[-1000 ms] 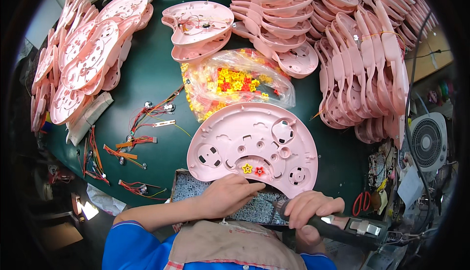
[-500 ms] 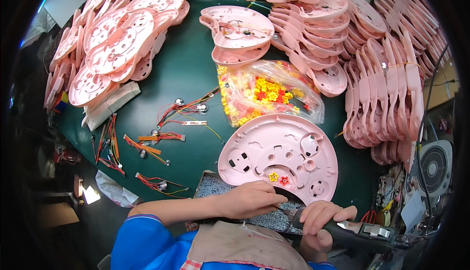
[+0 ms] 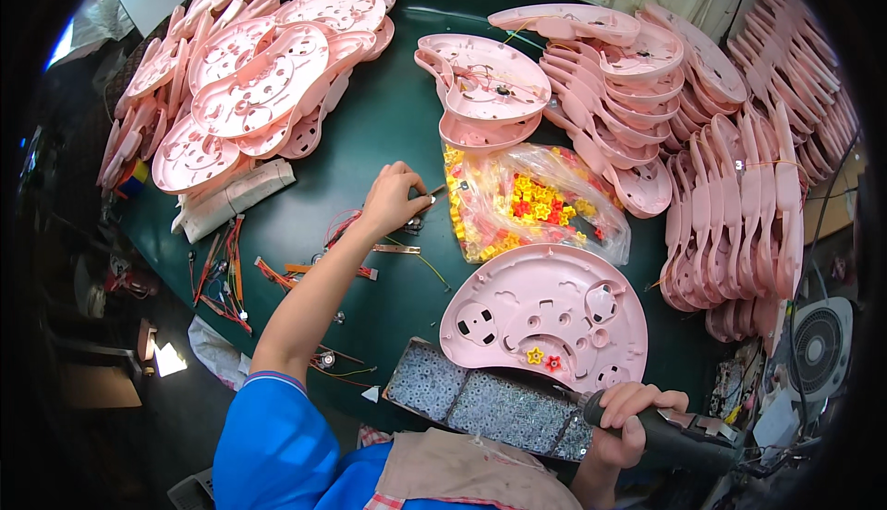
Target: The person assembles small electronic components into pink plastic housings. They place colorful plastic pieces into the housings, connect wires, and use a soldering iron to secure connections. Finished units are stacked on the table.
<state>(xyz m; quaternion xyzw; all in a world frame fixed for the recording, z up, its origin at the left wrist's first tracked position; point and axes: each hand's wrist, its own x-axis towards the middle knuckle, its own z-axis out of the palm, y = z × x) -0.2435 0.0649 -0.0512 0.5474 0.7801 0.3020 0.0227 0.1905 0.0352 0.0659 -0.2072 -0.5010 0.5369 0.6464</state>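
Note:
My left hand (image 3: 395, 200) reaches out over the green table, its fingertips pinched on the end of a wire bundle (image 3: 413, 226) beside the plastic bag. In my right hand (image 3: 636, 412) is a black electric screwdriver (image 3: 688, 443), its bit pointing left near the lower edge of a pink plastic shell (image 3: 499, 293). That shell lies hollow side up, with a yellow flower-shaped piece (image 3: 535, 356) and a red flower-shaped piece (image 3: 553, 363) in its curved slot. Below it stands a two-part tray (image 3: 453, 401) of small screws and washer-like parts, now partly covered by the shell.
A clear bag (image 3: 531, 205) of yellow and red flower pieces lies behind the shell. Pink shells are stacked at left (image 3: 259, 80), back centre (image 3: 494, 85) and right (image 3: 739, 205). More wire bundles (image 3: 222, 274) lie at left. A fan (image 3: 820, 348) stands at far right.
My left hand has left the screwdriver tip and moved up and left to the wire bundles, uncovering the tray. The right hand still holds the screwdriver. The whole view has shifted slightly.

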